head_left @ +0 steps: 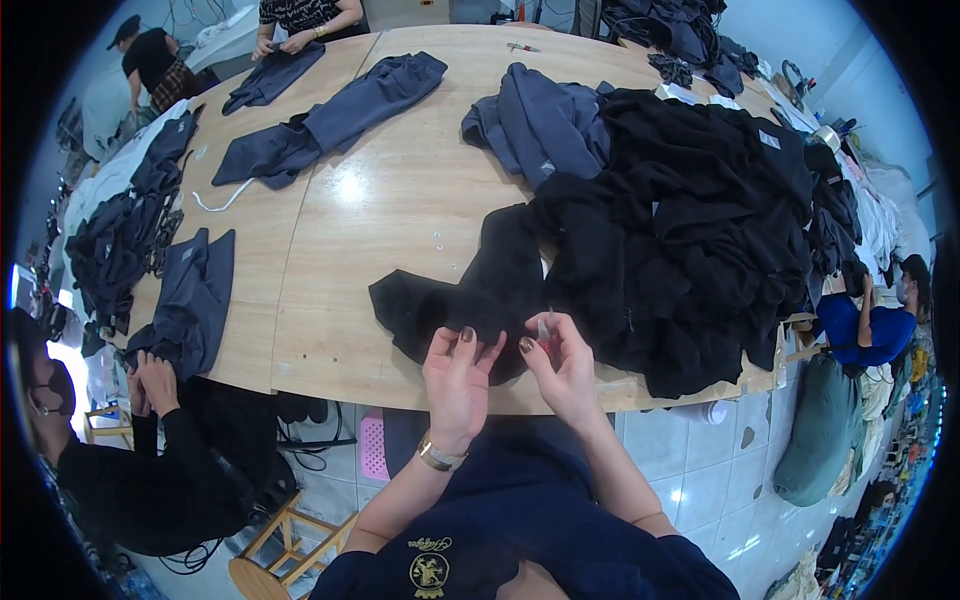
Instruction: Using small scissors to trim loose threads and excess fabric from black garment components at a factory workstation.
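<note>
A black garment (pixel 505 262) lies at the near edge of the wooden table in front of me, one end of it spread to the left. My left hand (pixel 458 385) is closed at that end, its thumb and fingers pinching the dark cloth. Close beside it, my right hand (pixel 560 368) curls round small thread snips (pixel 545 328); a metal tip and a bit of red show between thumb and fingers, the rest being hidden. Exactly what lies between the two hands is too dark to make out.
A large heap of black garments (pixel 700 220) covers the table's right side, with grey garments (pixel 545 125) beside it. Another grey garment (pixel 345 110) lies farther left. Co-workers sit or stand around, one handling grey cloth (pixel 195 310) at the left edge. A wooden stool (pixel 290 545) stands below.
</note>
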Demonstrator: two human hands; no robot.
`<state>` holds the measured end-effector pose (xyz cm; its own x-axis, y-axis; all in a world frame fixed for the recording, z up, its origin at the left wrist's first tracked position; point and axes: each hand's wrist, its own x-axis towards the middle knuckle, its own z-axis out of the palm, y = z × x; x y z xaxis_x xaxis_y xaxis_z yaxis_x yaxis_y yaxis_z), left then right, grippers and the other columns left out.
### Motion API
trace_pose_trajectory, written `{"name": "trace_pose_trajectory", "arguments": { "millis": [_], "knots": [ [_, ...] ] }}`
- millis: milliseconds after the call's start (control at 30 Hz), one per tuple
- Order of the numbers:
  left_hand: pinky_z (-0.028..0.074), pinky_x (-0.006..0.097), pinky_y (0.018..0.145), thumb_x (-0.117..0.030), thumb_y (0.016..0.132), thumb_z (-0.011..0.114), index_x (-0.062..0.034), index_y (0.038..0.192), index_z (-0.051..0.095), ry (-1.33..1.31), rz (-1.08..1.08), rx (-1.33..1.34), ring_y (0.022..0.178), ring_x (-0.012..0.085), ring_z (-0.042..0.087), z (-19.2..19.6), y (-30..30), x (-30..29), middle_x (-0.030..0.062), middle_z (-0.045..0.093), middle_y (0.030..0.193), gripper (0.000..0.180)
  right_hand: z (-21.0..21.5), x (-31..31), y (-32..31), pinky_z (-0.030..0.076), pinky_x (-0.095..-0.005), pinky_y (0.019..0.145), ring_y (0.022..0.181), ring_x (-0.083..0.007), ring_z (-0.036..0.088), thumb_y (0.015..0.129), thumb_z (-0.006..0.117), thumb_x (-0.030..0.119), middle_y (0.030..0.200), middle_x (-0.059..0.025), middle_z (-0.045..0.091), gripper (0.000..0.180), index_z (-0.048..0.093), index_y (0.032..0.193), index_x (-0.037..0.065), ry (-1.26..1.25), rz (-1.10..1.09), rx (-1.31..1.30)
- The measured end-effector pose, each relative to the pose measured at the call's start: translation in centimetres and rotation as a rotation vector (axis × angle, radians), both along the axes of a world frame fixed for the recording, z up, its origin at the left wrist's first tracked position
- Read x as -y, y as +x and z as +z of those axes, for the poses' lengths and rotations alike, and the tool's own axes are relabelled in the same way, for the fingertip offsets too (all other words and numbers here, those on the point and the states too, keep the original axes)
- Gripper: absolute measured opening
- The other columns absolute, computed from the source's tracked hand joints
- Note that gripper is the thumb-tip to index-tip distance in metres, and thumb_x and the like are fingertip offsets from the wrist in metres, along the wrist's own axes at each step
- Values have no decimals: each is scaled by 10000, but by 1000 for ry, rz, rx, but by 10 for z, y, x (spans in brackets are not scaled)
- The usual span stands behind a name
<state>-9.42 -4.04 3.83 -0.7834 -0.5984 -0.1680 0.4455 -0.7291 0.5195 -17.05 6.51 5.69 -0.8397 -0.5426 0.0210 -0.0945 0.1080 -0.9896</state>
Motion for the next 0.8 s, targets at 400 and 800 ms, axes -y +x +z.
{"name": "trace_pose_trajectory", "arguments": {
  "millis": [400, 800],
  "knots": [
    [428, 211, 720, -73, 892, 538, -26, 888, 492, -268, 158, 129, 748, 42, 511, 8, -1, -5, 9, 565, 819, 66, 1, -1, 3, 450, -349, 491, 591, -279, 593, 830, 602, 257, 704, -118, 583, 302, 476, 980, 27, 336, 129, -562],
    [347, 154, 577, -104, 900, 538, -37, 823, 482, -371, 166, 195, 640, 8, 424, 6, 0, -6, -31, 504, 711, 116, -6, 4, -1, 428, -337, 460, 521, -269, 560, 806, 626, 205, 630, -97, 550, 207, 511, 819, 34, 314, 127, -670]
  ]
}}
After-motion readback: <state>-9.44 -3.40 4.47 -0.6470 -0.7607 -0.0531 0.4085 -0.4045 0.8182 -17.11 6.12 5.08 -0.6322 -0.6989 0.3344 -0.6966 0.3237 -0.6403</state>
